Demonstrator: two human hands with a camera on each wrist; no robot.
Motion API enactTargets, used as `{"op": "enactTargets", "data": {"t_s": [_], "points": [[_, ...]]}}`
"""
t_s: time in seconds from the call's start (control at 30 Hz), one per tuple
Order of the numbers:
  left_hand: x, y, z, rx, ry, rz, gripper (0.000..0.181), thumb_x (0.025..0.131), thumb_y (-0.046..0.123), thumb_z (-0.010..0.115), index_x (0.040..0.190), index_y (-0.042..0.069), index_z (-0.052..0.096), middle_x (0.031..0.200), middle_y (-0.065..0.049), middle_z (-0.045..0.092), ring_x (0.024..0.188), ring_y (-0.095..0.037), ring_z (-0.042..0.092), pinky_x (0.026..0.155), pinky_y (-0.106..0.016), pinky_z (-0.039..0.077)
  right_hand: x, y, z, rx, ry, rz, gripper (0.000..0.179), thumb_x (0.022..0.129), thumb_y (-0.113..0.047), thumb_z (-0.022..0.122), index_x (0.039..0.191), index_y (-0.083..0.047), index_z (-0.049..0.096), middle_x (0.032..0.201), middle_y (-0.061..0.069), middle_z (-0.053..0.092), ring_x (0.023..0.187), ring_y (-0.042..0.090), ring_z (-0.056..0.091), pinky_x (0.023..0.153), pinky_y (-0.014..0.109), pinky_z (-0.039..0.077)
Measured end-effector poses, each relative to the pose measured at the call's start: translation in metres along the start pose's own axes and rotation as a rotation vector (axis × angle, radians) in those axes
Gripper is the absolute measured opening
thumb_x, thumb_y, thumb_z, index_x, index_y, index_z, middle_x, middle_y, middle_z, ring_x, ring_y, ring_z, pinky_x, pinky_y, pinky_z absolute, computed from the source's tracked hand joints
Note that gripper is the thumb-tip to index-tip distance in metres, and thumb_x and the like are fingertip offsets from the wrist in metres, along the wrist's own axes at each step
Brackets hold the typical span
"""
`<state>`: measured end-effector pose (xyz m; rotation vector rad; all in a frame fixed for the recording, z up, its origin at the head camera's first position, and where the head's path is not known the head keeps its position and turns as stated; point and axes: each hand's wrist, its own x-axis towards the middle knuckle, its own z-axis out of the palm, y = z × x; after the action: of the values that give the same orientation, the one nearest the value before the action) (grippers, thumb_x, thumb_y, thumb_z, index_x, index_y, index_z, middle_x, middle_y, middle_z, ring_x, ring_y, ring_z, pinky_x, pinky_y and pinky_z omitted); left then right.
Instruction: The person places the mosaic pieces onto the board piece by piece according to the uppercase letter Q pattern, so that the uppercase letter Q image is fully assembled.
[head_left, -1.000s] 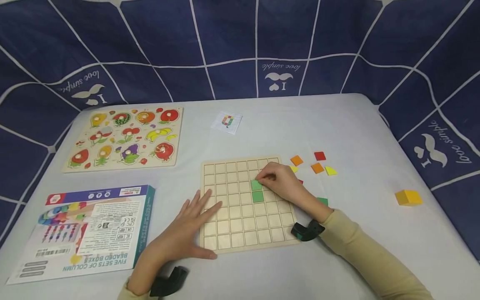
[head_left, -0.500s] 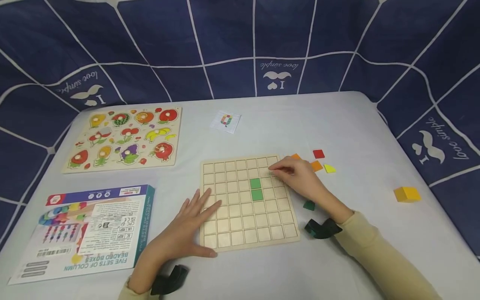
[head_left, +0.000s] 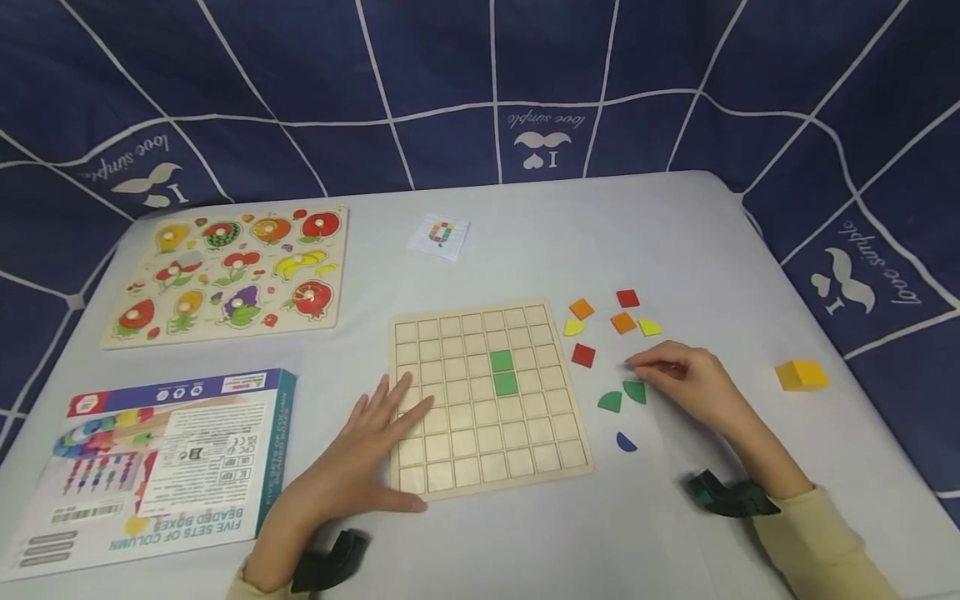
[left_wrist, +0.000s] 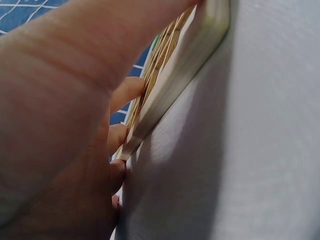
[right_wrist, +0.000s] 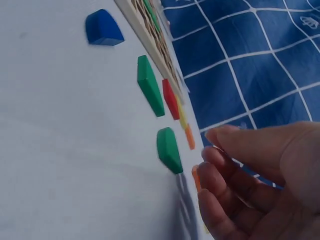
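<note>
A wooden grid board (head_left: 457, 433) lies flat on the table, with two green square tiles (head_left: 502, 361) in adjoining cells. My left hand (head_left: 360, 458) rests spread at its left edge; in the left wrist view the fingertips (left_wrist: 131, 89) touch the board's side. To the right of the board, my right hand (head_left: 693, 383) hovers with loosely bent fingers and nothing between thumb and fingertips. Just beside it lie two green quarter-round tiles (head_left: 610, 402). A red square tile (head_left: 583, 356) sits nearer the board, and a small blue rounded tile (head_left: 626, 442) lies closer to me.
Behind the right hand lie orange squares (head_left: 622, 322), yellow quarter-rounds (head_left: 649, 327) and another red square (head_left: 627, 298). A pattern card (head_left: 441, 236) is at the back. Leftward are a fruit puzzle (head_left: 232, 275) and a flat box (head_left: 157, 467). A yellow block (head_left: 802, 376) stands far right.
My right hand has left the green square on the board and moved right, past the loose tiles, which are now uncovered. The left hand stays at the board's edge.
</note>
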<state>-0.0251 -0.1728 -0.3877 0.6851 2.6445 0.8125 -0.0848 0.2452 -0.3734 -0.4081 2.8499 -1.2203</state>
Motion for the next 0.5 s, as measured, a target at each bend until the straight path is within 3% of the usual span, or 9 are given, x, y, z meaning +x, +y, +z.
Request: {"op": "enactTargets", "data": {"t_s": [0.27, 0.5], "points": [[0.001, -0.001, -0.001, 0.009, 0.002, 0.011, 0.119, 0.052, 0.049, 0.087, 0.15, 0.024, 0.024, 0.156, -0.002, -0.004, 0.139, -0.027, -0.011, 0.108, -0.049, -0.002, -0.002, 0.009, 0.012, -0.058, -0.203, -0.141, 0.032, 0.073, -0.008, 0.08, 0.103, -0.015, 0.071, 0.102, -0.005, 0.058, 0.096, 0.015, 0.05, 0.079, 0.028, 0.045], [0.001, 0.0, 0.0, 0.002, 0.002, 0.006, 0.119, 0.051, 0.048, 0.088, 0.15, 0.023, 0.025, 0.156, -0.003, -0.003, 0.139, -0.027, -0.011, 0.108, -0.049, -0.003, -0.003, 0.012, 0.02, -0.067, -0.175, -0.205, 0.032, 0.067, -0.003, 0.082, 0.095, -0.016, 0.071, 0.098, -0.007, 0.054, 0.094, 0.013, 0.047, 0.079, 0.022, 0.043]]}}
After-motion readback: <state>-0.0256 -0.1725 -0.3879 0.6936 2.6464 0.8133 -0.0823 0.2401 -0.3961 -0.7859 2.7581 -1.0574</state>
